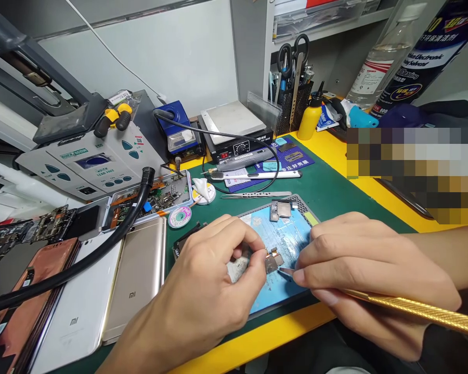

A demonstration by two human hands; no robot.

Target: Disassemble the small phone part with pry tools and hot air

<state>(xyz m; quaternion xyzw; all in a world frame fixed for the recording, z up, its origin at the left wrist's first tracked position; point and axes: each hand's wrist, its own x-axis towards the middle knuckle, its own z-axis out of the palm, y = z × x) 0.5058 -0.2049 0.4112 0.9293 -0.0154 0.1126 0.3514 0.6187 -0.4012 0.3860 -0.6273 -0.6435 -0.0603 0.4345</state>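
My left hand [214, 275] pinches a small phone circuit module [273, 261] between thumb and forefinger, above a worn blue work pad [267, 298]. The module has a grey metal face and short flex tabs along its upper side. My right hand [374, 270] grips a craft knife with a gold textured handle [417, 309]. Its dark blade tip reaches to the module's lower right edge; whether it touches cannot be told. Another metal-shielded module [283, 209] rests at the pad's far edge. Part of the pad is hidden behind my left hand.
Tweezers [257, 195] and a solder wick reel [179, 217] lie beyond the pad. Several phone shells [134, 280] fill the left, crossed by a black hose [101, 254]. Behind stand a hot-air station [97, 161], a heating plate [234, 122] and a yellow bottle [311, 118].
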